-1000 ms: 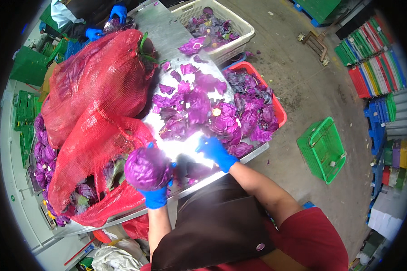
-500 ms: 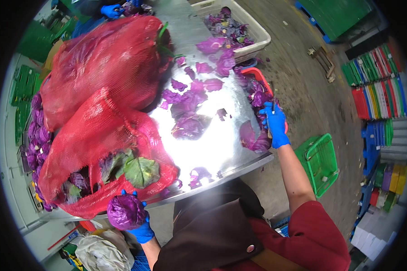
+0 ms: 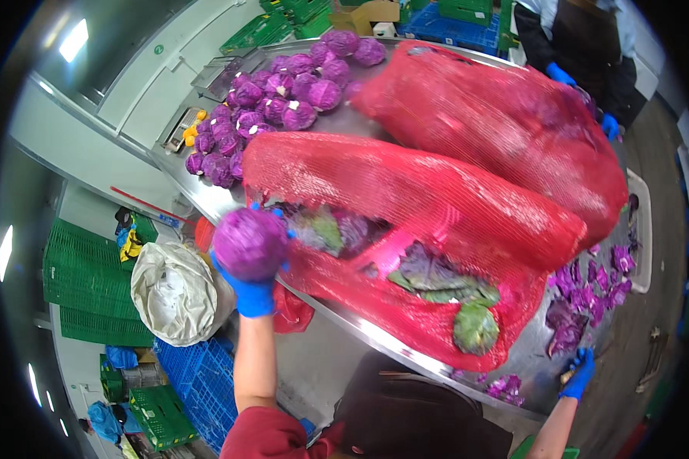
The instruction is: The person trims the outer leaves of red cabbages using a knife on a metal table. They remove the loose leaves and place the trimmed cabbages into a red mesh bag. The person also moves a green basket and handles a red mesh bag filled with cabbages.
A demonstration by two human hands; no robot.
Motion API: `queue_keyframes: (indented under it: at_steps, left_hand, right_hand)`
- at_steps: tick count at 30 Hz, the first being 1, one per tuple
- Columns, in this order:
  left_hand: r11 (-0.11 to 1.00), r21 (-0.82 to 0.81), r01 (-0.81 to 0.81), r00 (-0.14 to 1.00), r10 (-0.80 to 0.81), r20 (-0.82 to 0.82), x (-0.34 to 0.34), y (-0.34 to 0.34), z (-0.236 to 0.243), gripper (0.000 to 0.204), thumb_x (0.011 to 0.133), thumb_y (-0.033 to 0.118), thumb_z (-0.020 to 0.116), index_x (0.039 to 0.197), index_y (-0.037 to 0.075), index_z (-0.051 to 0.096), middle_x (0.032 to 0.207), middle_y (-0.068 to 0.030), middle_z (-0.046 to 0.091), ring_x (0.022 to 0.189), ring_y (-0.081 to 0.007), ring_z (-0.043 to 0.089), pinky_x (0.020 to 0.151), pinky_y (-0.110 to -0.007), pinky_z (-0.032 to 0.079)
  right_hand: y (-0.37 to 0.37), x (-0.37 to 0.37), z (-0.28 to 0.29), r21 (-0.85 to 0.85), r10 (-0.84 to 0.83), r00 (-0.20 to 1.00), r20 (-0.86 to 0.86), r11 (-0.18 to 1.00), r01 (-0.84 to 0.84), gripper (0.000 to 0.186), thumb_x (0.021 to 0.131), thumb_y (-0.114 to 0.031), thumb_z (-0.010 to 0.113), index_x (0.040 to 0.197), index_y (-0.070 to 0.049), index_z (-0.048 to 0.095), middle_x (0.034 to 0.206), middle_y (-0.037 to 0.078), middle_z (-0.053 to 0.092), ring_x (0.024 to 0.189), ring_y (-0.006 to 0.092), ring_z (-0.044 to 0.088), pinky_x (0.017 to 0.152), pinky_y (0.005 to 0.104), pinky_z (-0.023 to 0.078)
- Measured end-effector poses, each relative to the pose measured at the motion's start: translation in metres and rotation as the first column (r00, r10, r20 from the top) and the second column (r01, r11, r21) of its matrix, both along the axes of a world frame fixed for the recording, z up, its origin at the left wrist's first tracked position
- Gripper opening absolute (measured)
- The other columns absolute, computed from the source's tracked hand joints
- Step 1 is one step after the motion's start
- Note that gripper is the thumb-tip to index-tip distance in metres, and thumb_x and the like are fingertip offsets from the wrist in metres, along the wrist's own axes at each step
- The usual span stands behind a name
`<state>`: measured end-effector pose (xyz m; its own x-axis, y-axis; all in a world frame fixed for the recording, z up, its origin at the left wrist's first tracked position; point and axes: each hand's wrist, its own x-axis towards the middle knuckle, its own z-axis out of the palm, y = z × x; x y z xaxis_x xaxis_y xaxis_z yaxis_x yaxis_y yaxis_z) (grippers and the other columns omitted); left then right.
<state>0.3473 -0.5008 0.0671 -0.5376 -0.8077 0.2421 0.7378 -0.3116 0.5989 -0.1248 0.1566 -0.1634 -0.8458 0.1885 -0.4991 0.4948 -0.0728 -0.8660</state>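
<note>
My left hand (image 3: pixel 254 294), in a blue glove, grips a trimmed round red cabbage (image 3: pixel 251 243) from below, raised beside the table's edge. Just right of it, an opened red mesh sack (image 3: pixel 406 183) lies on the metal table (image 3: pixel 360 325), with leafy cabbages (image 3: pixel 429 271) showing through its mouth. My right hand (image 3: pixel 579 373), also gloved, is closed around a tan-handled tool at the table's right corner; most of the tool is hidden. Loose purple leaves (image 3: pixel 566 325) lie near that hand. Beyond the left hand, several trimmed cabbages (image 3: pixel 298 84) are heaped.
A second full mesh sack (image 3: pixel 505 130) lies behind the first. Another person (image 3: pixel 589 53) in blue gloves stands at the far right. A pale crate (image 3: pixel 640 229) adjoins the table's right side. Left of the table are a white woven sack (image 3: pixel 172 294) and a blue pallet (image 3: pixel 195 390).
My view has swung to the left, bringing the cabbage heap into sight. My left hand has lifted the cabbage and carried it toward the heap. The right hand has drawn back from the red bin.
</note>
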Motion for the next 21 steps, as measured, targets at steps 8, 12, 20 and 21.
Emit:
queue_keyframes:
  at_steps: [8, 12, 20, 21]
  left_hand:
    - [0.879, 0.01, -0.477, 0.747, 0.4, 0.53, -0.011, -0.26, 0.02, 0.064, 0.092, 0.052, 0.044, 0.146, 0.019, 0.038, 0.149, -0.009, 0.042, 0.135, -0.0328, 0.042, 0.109, -0.056, 0.034]
    - [0.874, -0.399, -0.277, 0.451, 0.485, 0.749, 0.0, -0.362, -0.023, 0.061, 0.093, 0.048, 0.045, 0.145, 0.015, 0.04, 0.147, -0.0107, 0.044, 0.133, -0.0324, 0.044, 0.109, -0.053, 0.035]
    - [0.676, -0.736, -0.04, 0.178, 0.73, 0.66, -0.072, -0.39, -0.023, 0.056, 0.095, 0.038, 0.047, 0.142, 0.008, 0.043, 0.142, -0.0142, 0.049, 0.13, -0.0316, 0.047, 0.11, -0.048, 0.036]
    - [0.639, -0.768, -0.042, 0.204, 0.758, 0.62, -0.081, -0.375, -0.011, 0.055, 0.095, 0.037, 0.047, 0.142, 0.007, 0.043, 0.141, -0.0146, 0.05, 0.13, -0.0315, 0.048, 0.11, -0.047, 0.036]
  right_hand:
    - [-0.098, 0.088, 0.029, 0.257, 0.085, 0.996, 0.031, 0.962, -0.091, 0.034, 0.09, -0.024, 0.065, 0.121, -0.011, 0.062, 0.097, 0.005, 0.07, 0.056, 0.0116, 0.055, 0.046, 0.027, 0.04]
    - [-0.166, 0.132, 0.081, 0.076, 0.032, 0.999, 0.032, 0.996, -0.034, 0.018, 0.09, -0.02, 0.062, 0.106, -0.011, 0.067, 0.08, 0.003, 0.067, 0.057, 0.0129, 0.057, 0.049, 0.0279, 0.046]
    - [-0.172, 0.17, 0.09, 0.167, -0.029, 0.999, -0.015, 0.985, 0.031, 0.028, 0.091, -0.02, 0.06, 0.118, -0.01, 0.059, 0.095, 0.005, 0.068, 0.07, 0.0194, 0.064, 0.059, 0.0337, 0.051]
    - [-0.159, 0.175, 0.062, 0.381, 0.08, 0.99, -0.114, 0.924, -0.031, 0.034, 0.091, -0.015, 0.06, 0.124, -0.008, 0.057, 0.1, 0.006, 0.068, 0.076, 0.0171, 0.064, 0.064, 0.032, 0.052]
